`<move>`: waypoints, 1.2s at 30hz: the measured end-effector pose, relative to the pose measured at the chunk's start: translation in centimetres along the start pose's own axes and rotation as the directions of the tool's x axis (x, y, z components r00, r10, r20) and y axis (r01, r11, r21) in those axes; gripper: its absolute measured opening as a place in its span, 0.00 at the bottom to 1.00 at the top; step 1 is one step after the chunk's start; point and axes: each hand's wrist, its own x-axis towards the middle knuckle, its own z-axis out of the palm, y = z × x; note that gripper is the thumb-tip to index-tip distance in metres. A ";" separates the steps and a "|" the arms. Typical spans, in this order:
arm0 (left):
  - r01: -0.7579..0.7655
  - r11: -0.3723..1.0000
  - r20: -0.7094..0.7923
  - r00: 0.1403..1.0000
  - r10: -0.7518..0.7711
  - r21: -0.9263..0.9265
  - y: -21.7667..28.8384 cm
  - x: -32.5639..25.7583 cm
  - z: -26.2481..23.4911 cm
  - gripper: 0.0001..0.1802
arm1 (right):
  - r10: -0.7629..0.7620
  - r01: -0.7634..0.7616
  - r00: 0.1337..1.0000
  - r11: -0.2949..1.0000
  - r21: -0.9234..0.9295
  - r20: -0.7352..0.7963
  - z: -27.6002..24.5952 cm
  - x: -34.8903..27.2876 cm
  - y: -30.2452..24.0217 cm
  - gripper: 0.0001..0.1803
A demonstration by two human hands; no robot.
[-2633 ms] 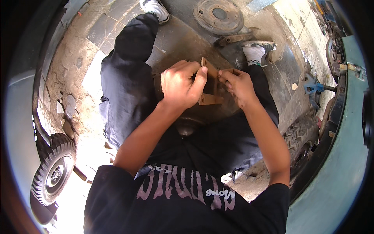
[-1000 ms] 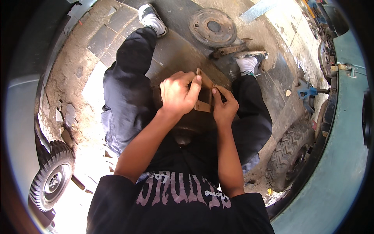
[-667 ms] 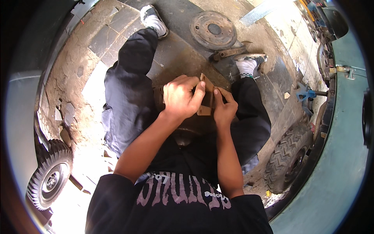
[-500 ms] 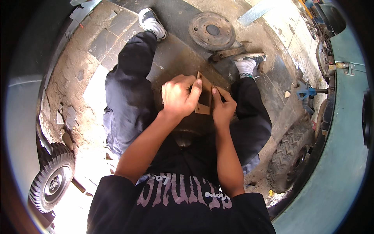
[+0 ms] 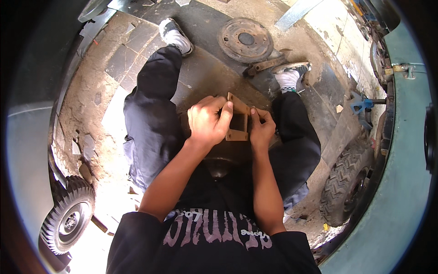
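Observation:
A brown metal bracket (image 5: 237, 136), box-shaped with an opening in its middle and holes in its flanges, is held up between my thighs. My left hand (image 5: 210, 119) is closed around its left side, thumb pressed along the upper edge. On the bracket's right edge, my right hand (image 5: 262, 128) pinches with thumb and fingers. Part of the bracket is hidden behind my left hand. Below my hands lies a dark rounded metal surface (image 5: 221, 164), mostly in shadow; its kind cannot be made out.
A rusty round brake drum or wheel plate (image 5: 246, 41) lies ahead, with a rusty metal arm (image 5: 264, 65) beside it. Vehicle bodies flank me, with a wheel (image 5: 69, 220) at left and a treaded tyre (image 5: 344, 185) at right. A blue metal stand (image 5: 360, 104) is at right.
The bracket has turned slightly, so its opening and lower flange show more fully. Both hands keep hold of it. The whole view has shifted a little.

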 end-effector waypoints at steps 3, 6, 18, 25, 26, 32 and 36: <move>-0.019 1.000 -0.039 0.999 0.020 0.024 -0.4 -0.3 -0.1 0.18 | -0.186 0.182 0.982 0.980 0.081 0.036 0.3 -2.2 -0.9 0.11; -0.032 0.998 -0.035 0.999 0.034 0.055 -0.6 -0.3 0.1 0.16 | -0.031 0.032 0.999 0.992 -0.124 0.013 -0.4 0.4 0.4 0.11; -0.037 0.999 -0.068 0.997 0.039 0.035 -0.1 -0.6 0.0 0.20 | -0.161 0.160 0.987 0.985 0.057 0.013 0.5 -1.7 -1.9 0.12; -0.034 0.999 -0.091 0.995 0.037 0.030 -0.5 -0.7 0.4 0.20 | 0.009 -0.011 0.999 0.998 0.055 0.040 -0.1 -1.2 -1.6 0.12; -0.040 0.998 -0.090 0.995 0.043 0.038 -0.4 -0.7 0.3 0.20 | -0.076 0.069 0.995 0.992 0.106 0.058 -0.1 -1.8 -1.9 0.11; -0.035 0.998 -0.068 0.997 0.038 0.045 0.0 -0.4 0.1 0.21 | -0.076 0.076 0.997 0.997 -0.005 -0.006 0.1 0.1 -0.6 0.12; -0.014 0.998 -0.056 0.998 0.017 0.057 0.0 -0.9 -0.4 0.20 | -0.101 0.100 0.995 0.991 0.085 0.002 0.6 -2.4 -1.8 0.12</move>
